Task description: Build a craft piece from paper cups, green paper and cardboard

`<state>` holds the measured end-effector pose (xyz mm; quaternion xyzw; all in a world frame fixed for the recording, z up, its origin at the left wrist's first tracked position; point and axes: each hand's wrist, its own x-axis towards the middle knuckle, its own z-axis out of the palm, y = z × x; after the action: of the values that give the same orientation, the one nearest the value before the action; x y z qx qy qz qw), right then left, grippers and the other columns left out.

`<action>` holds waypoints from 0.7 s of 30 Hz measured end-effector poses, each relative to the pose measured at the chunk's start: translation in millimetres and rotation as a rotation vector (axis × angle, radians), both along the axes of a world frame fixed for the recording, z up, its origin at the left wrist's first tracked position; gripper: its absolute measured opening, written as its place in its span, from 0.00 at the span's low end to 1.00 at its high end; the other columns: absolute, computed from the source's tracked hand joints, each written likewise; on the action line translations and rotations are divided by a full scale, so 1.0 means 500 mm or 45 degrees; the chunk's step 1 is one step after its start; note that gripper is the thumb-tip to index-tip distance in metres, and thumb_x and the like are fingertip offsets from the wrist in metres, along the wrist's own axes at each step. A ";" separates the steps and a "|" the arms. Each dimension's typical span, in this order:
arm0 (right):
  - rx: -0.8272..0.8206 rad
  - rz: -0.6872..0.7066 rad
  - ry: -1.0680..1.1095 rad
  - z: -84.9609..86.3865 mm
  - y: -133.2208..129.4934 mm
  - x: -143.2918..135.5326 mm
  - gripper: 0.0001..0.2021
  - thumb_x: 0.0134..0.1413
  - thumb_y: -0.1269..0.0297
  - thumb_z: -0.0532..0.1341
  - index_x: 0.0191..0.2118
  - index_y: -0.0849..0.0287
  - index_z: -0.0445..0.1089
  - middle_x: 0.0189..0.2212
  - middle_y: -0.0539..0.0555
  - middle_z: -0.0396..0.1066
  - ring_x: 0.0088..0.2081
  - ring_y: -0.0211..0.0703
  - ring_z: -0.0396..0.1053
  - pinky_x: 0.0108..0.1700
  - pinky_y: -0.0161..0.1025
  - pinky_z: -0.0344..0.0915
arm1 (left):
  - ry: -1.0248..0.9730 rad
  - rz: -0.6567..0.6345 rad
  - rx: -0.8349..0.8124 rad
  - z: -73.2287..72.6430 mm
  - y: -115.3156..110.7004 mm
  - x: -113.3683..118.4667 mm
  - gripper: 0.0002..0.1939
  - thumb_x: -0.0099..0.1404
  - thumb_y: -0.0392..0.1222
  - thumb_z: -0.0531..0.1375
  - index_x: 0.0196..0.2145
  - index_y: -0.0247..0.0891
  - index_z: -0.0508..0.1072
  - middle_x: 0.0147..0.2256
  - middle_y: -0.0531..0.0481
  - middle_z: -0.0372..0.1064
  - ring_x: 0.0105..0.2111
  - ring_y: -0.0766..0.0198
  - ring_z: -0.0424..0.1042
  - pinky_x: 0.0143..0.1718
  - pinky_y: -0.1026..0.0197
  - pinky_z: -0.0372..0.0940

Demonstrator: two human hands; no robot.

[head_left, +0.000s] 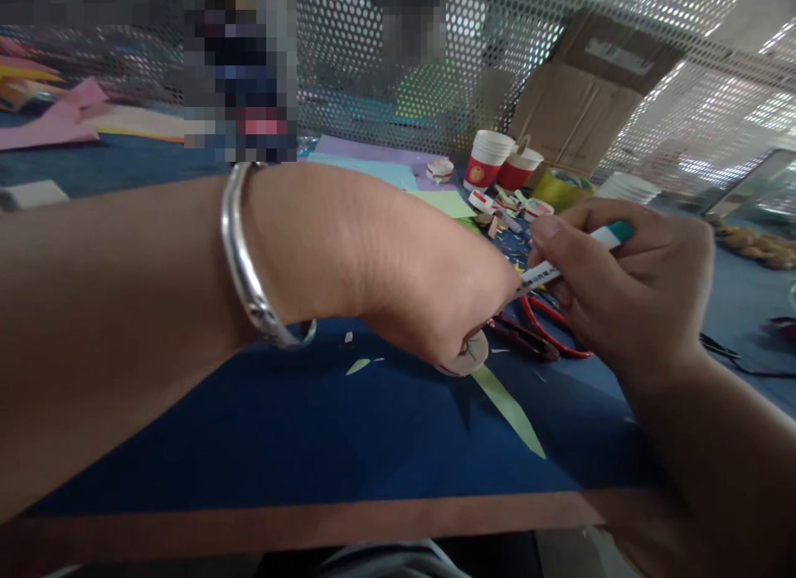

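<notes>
My right hand (640, 288) is closed round a white marker (540, 274) with a green end, tilted so that its lower end meets the edge of my left hand. My left hand (435, 288), with a silver bangle at the wrist, bends over and grips a round white paper piece (471, 356), perhaps a cup bottom. Most of its fingers are hidden behind the back of the hand. Green lines show on the disc. A pale green paper strip (511, 414) stretches from the disc toward the table's front edge. Red-handled scissors (547, 329) lie just beyond, between the hands.
Red and white paper cups (488, 159) stand at the back, before a cardboard box (560, 105). Paper scraps (497, 209) litter the blue tabletop (311, 445). Coloured sheets (373, 170) lie behind my left arm, pink paper (62, 118) at far left. A braided cord (755, 242) is at right.
</notes>
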<state>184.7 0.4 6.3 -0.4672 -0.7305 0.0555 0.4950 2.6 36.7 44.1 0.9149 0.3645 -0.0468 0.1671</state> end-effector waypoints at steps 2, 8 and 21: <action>0.021 0.020 -0.041 0.010 -0.023 -0.003 0.12 0.57 0.71 0.64 0.22 0.58 0.70 0.21 0.48 0.68 0.25 0.35 0.65 0.30 0.37 0.61 | 0.168 -0.298 0.059 0.035 -0.028 0.004 0.07 0.56 0.38 0.61 0.25 0.38 0.79 0.14 0.55 0.64 0.23 0.62 0.69 0.37 0.58 0.63; -0.015 0.041 -0.114 0.023 -0.077 -0.010 0.15 0.56 0.67 0.65 0.20 0.56 0.66 0.15 0.45 0.61 0.18 0.33 0.56 0.22 0.38 0.52 | 0.219 -0.328 0.135 0.051 -0.044 0.005 0.10 0.54 0.32 0.59 0.18 0.39 0.73 0.14 0.55 0.66 0.13 0.68 0.57 0.20 0.60 0.51; -0.057 0.366 -0.261 0.013 -0.084 -0.022 0.13 0.57 0.73 0.62 0.23 0.58 0.65 0.17 0.44 0.64 0.19 0.30 0.57 0.20 0.32 0.53 | 0.110 -0.314 0.070 0.048 -0.048 0.002 0.07 0.57 0.35 0.59 0.24 0.38 0.77 0.16 0.55 0.66 0.17 0.69 0.59 0.29 0.60 0.61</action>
<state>173.7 -41.3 12.9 -0.3720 -0.8350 0.0941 0.3943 3.5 12.9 67.9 0.9541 0.2572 -0.0963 0.1191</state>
